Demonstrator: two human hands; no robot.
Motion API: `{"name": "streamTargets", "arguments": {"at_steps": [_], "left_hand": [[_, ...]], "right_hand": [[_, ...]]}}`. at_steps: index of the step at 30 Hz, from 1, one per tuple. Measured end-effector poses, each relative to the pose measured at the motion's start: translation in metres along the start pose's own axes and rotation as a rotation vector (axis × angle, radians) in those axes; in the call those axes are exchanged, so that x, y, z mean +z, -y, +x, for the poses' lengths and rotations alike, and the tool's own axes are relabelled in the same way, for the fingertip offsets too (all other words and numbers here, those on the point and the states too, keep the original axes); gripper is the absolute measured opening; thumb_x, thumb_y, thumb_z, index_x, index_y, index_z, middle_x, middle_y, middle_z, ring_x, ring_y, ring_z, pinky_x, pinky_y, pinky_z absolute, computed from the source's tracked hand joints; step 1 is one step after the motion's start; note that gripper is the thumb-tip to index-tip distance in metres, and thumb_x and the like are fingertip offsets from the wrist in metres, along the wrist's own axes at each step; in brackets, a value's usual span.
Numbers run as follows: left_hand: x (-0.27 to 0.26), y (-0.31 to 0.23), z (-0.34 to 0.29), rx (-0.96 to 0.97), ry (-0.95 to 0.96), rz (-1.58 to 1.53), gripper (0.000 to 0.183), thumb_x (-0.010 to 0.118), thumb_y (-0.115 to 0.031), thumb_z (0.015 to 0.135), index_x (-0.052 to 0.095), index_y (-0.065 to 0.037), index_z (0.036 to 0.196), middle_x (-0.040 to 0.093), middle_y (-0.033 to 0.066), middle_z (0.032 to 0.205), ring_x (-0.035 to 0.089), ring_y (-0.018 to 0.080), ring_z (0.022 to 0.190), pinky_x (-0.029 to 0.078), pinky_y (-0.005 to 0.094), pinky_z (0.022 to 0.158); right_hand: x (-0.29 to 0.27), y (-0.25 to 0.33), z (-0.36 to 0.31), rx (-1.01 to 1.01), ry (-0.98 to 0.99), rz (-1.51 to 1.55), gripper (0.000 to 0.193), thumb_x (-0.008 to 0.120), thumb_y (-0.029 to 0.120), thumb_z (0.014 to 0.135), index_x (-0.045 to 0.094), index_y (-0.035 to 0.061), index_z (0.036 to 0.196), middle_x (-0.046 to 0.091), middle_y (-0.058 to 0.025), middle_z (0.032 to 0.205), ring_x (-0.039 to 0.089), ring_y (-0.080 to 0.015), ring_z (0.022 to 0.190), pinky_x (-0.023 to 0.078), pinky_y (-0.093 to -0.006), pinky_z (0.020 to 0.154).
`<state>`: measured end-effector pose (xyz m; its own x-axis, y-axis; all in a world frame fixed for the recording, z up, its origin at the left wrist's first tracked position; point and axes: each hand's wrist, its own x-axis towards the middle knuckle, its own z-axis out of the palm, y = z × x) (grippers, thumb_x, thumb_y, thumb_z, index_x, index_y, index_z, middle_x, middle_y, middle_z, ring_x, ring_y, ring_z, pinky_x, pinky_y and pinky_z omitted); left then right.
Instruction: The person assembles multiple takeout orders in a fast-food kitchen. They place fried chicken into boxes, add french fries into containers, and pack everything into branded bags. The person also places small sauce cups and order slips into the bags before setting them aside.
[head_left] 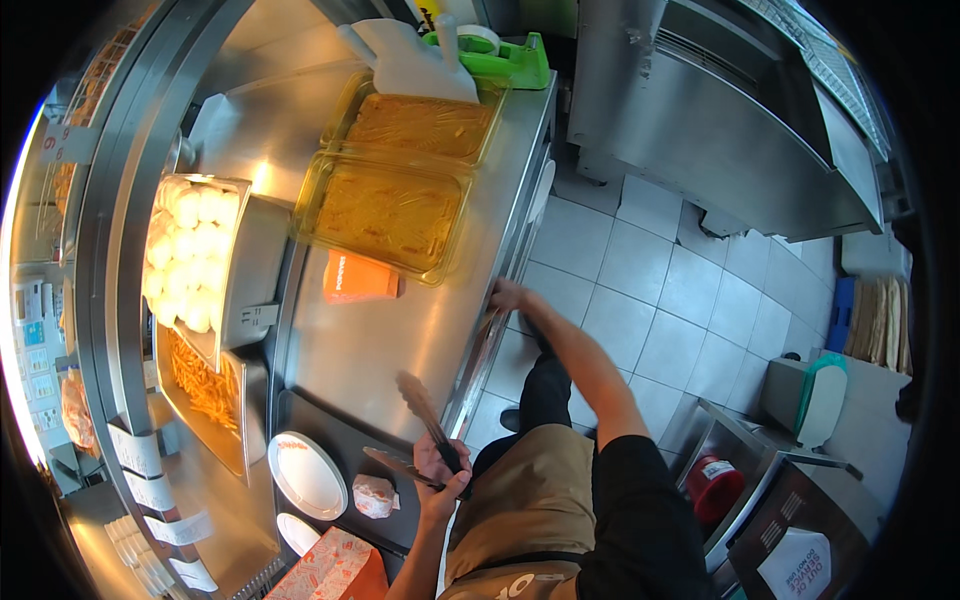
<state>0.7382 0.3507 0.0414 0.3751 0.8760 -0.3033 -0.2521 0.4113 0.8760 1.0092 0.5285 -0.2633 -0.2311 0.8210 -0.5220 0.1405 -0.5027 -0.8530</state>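
My left hand (441, 468) is closed around the black handles of a pair of metal tongs (415, 396). The tongs' two arms are spread apart over the counter's near edge, with nothing between them. Beside that hand, a small wrapped item (375, 496) in printed paper sits on a dark tray (330, 418) with a white oval plate (308, 474). My right hand (508, 295) reaches to the front edge of the steel counter (365, 345). Its fingers are curled there and partly hidden, so what they grip is unclear.
Two amber lidded containers (392, 215) and an orange carton (360, 278) stand on the counter. Beyond are pans of pale round pieces (185, 250) and fries (203, 385). A green tape dispenser (515, 65) sits at the far end. Steel equipment (710, 130) stands across the tiled floor.
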Motion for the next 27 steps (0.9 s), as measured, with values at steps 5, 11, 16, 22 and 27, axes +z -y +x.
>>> {"name": "streamTargets", "arguments": {"at_steps": [5,11,16,22,27], "left_hand": [[0.009,0.001,0.011,-0.069,-0.010,0.028,0.081,0.078,-0.005,0.078,0.034,-0.008,0.145,0.058,0.0139,0.104,0.059,0.0171,0.083,0.051,0.0296,0.073],[0.007,-0.018,0.019,-0.017,0.009,0.101,0.082,0.080,-0.009,0.079,0.032,-0.007,0.146,0.059,0.0137,0.105,0.059,0.0161,0.084,0.051,0.0293,0.075],[0.006,-0.014,0.016,-0.024,0.005,0.134,0.080,0.079,-0.009,0.080,0.034,-0.006,0.146,0.059,0.0132,0.105,0.058,0.0152,0.084,0.051,0.0283,0.074],[0.008,-0.016,0.001,-0.049,0.000,0.295,0.050,0.071,-0.003,0.086,0.049,-0.002,0.130,0.061,0.0044,0.100,0.057,0.0096,0.088,0.047,0.0243,0.078],[0.026,-0.029,-0.027,-0.120,-0.005,0.354,0.062,0.086,-0.015,0.081,0.046,-0.006,0.127,0.056,0.0016,0.105,0.056,0.0099,0.096,0.049,0.0244,0.075]], "right_hand": [[0.038,-0.017,0.018,-0.169,0.216,0.141,0.032,0.059,0.022,0.096,0.064,-0.0023,0.116,0.069,-0.0216,0.103,0.071,-0.0264,0.084,0.061,-0.0424,0.075],[-0.049,-0.022,-0.022,0.275,0.168,0.451,0.040,0.047,0.028,0.100,0.060,-0.0006,0.125,0.066,-0.0129,0.098,0.069,-0.0225,0.087,0.062,-0.0411,0.079],[-0.139,-0.038,-0.063,0.256,-0.089,-0.208,0.048,0.064,0.017,0.078,0.069,0.0063,0.124,0.072,-0.0128,0.109,0.068,-0.0265,0.099,0.057,-0.0391,0.086],[-0.194,-0.064,-0.176,0.191,0.026,-1.185,0.041,0.054,0.044,0.088,0.073,0.0078,0.080,0.072,-0.0132,0.083,0.068,-0.0333,0.075,0.055,-0.0432,0.069],[-0.145,0.075,-0.413,0.140,-0.535,-0.677,0.014,0.060,0.003,0.080,0.072,-0.0031,0.079,0.064,-0.0192,0.063,0.063,-0.0192,0.055,0.045,-0.0357,0.053]]}}
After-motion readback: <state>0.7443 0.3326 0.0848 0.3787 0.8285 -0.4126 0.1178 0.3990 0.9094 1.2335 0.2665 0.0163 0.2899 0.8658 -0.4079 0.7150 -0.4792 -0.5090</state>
